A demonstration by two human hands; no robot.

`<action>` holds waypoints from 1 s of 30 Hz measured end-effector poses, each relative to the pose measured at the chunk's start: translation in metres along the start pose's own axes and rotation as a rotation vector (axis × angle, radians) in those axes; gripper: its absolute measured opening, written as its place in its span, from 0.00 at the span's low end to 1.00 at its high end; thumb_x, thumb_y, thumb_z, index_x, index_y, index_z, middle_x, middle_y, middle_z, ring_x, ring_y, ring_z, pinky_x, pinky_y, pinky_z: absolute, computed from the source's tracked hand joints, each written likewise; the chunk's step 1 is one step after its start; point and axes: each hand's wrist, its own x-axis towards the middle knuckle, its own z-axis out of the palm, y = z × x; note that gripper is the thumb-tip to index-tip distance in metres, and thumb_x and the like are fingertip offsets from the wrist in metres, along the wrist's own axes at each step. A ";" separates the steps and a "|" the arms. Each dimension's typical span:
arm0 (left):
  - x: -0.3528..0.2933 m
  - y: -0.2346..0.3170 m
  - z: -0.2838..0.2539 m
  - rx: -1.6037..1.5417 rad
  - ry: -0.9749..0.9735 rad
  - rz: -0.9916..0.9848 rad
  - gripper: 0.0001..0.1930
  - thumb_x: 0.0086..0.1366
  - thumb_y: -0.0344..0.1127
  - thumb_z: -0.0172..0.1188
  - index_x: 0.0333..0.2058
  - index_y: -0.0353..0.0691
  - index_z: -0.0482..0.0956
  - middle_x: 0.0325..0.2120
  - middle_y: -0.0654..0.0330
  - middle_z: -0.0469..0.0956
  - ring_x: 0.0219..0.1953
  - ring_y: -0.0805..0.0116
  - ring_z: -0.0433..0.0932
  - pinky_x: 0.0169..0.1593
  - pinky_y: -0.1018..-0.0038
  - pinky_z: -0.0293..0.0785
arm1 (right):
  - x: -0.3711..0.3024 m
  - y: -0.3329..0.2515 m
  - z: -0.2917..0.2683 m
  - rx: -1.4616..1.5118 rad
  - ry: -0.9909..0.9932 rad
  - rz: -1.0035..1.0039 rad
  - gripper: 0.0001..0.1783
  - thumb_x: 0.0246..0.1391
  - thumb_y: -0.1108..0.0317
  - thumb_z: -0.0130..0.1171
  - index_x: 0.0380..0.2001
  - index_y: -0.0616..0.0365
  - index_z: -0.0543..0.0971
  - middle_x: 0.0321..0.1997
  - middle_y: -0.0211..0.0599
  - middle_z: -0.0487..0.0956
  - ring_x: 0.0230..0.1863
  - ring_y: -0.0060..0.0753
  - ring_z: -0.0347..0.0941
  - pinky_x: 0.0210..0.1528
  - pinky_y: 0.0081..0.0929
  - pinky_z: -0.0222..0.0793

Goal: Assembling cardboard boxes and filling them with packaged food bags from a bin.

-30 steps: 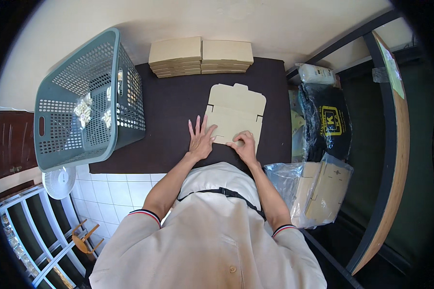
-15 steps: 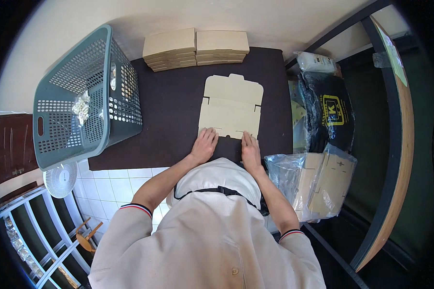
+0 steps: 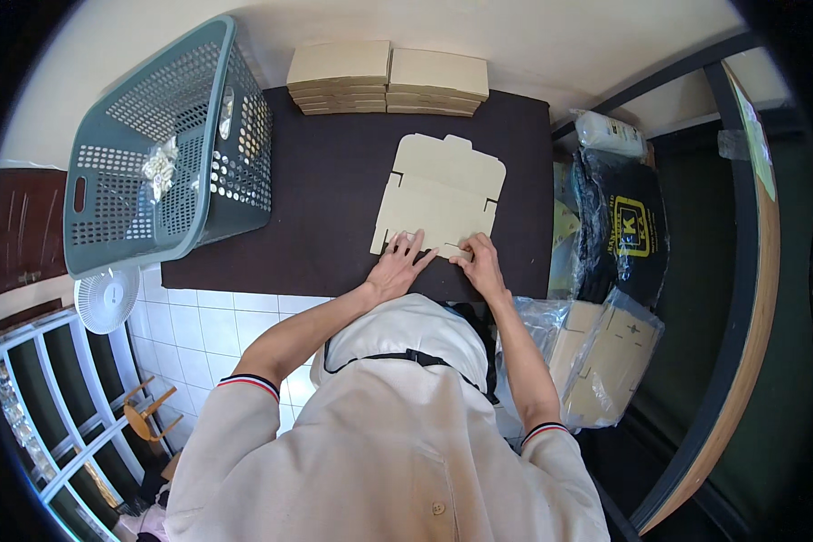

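box: our flat cardboard box blank (image 3: 438,194) lies unfolded on the dark table (image 3: 325,199)
left hand (image 3: 396,271): fingers spread, pressing its near edge
right hand (image 3: 481,265): pinching that same edge, fingertips hard to make out
hidden: basket (image 3: 144,154) contents kinda unclear, just crumpled plastic

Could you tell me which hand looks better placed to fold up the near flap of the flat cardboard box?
Probably the right hand: its fingertips pinch the near edge of the box blank. The left hand lies flat on that edge, better suited to holding it down.
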 end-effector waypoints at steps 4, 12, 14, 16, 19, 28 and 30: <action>0.001 0.005 0.010 0.094 0.016 0.019 0.41 0.70 0.44 0.60 0.79 0.61 0.55 0.80 0.50 0.44 0.79 0.33 0.45 0.74 0.34 0.54 | 0.015 0.010 -0.001 0.130 -0.129 0.172 0.14 0.46 0.75 0.78 0.32 0.67 0.81 0.31 0.46 0.79 0.34 0.44 0.76 0.38 0.39 0.73; 0.012 0.014 0.006 0.036 -0.069 -0.045 0.47 0.65 0.51 0.66 0.79 0.58 0.54 0.81 0.51 0.40 0.80 0.31 0.39 0.73 0.27 0.50 | 0.024 0.016 0.011 0.110 -0.091 0.280 0.10 0.50 0.76 0.75 0.27 0.67 0.82 0.25 0.44 0.79 0.26 0.34 0.75 0.32 0.35 0.72; 0.014 0.019 0.007 0.050 -0.072 -0.074 0.48 0.64 0.52 0.67 0.79 0.58 0.54 0.81 0.50 0.39 0.80 0.29 0.38 0.72 0.24 0.48 | 0.024 0.022 0.020 0.076 -0.068 0.272 0.09 0.51 0.75 0.75 0.28 0.67 0.83 0.23 0.40 0.80 0.25 0.27 0.74 0.31 0.31 0.72; 0.015 0.022 0.008 0.005 -0.103 -0.096 0.49 0.63 0.54 0.67 0.79 0.56 0.54 0.81 0.49 0.40 0.79 0.25 0.37 0.70 0.19 0.44 | 0.026 0.023 0.026 -0.085 0.114 0.106 0.08 0.51 0.76 0.74 0.28 0.67 0.83 0.22 0.41 0.80 0.24 0.27 0.75 0.30 0.32 0.73; 0.018 0.027 0.013 -0.018 -0.104 -0.106 0.49 0.62 0.55 0.67 0.79 0.54 0.55 0.81 0.47 0.40 0.79 0.23 0.37 0.69 0.16 0.40 | 0.026 0.022 0.009 0.117 -0.028 0.233 0.08 0.51 0.76 0.74 0.28 0.66 0.82 0.22 0.41 0.80 0.24 0.27 0.75 0.32 0.32 0.74; 0.016 0.037 0.018 -0.138 -0.013 -0.197 0.51 0.58 0.54 0.71 0.77 0.52 0.60 0.78 0.35 0.44 0.79 0.24 0.37 0.69 0.14 0.33 | 0.015 0.019 -0.006 0.065 -0.031 0.071 0.24 0.31 0.73 0.86 0.27 0.64 0.77 0.29 0.39 0.79 0.31 0.37 0.74 0.35 0.35 0.73; 0.016 0.037 0.021 -0.131 0.006 -0.209 0.51 0.56 0.53 0.71 0.77 0.52 0.60 0.78 0.34 0.44 0.79 0.25 0.37 0.69 0.14 0.32 | 0.015 0.018 -0.006 0.006 -0.050 0.084 0.25 0.30 0.72 0.85 0.26 0.64 0.76 0.30 0.41 0.79 0.33 0.42 0.75 0.36 0.39 0.72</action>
